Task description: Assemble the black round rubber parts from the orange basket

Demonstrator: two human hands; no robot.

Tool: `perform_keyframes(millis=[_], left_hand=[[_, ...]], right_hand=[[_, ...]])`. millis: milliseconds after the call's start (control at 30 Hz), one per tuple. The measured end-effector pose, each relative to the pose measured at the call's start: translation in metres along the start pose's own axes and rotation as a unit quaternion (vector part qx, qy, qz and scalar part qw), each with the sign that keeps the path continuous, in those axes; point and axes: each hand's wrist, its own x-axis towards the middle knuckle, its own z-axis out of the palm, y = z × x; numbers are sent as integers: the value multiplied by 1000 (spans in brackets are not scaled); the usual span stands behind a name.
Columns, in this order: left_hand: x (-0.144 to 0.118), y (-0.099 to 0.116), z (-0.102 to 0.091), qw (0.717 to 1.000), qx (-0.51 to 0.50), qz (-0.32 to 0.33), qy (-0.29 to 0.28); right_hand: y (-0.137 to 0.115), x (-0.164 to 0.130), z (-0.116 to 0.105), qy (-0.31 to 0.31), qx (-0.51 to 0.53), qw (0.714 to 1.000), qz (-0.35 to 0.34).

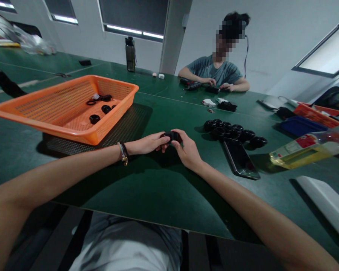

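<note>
Green table (155,199), orange basket (98,136), phone (241,158), held black piece (174,136)

Two slim bands are worn side by side on the left wrist (132,148): a pale blue-grey band (121,151) and a black band (125,149), the black one set farther forward. A small gold-coloured charm (125,161) is hung beneath them. Both forearms (237,188) are left bare. The lap is covered by loosely creased cloth (121,244), whitish in the middle and shaded to blue-grey.
</note>
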Motion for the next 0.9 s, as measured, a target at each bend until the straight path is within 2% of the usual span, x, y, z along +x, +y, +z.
perform_keyframes(millis=[133, 300, 500, 733, 900], left_hand=[[-3, 4, 6, 1000, -9, -10, 20], [-7, 11, 6, 993, 95, 10, 66], [-9, 17, 5, 982, 175, 9, 77], [-8, 10, 3, 961, 257, 43, 93], [-8, 4, 1, 946, 299, 72, 98]], right_hand=[[-3, -2, 2, 7, -1, 1000, 10], [-11, -3, 4, 23, 13, 998, 49], [-16, -4, 5, 16, 46, 994, 94], [-18, -4, 8, 24, 106, 984, 139], [-16, -5, 11, 8, 167, 970, 176]])
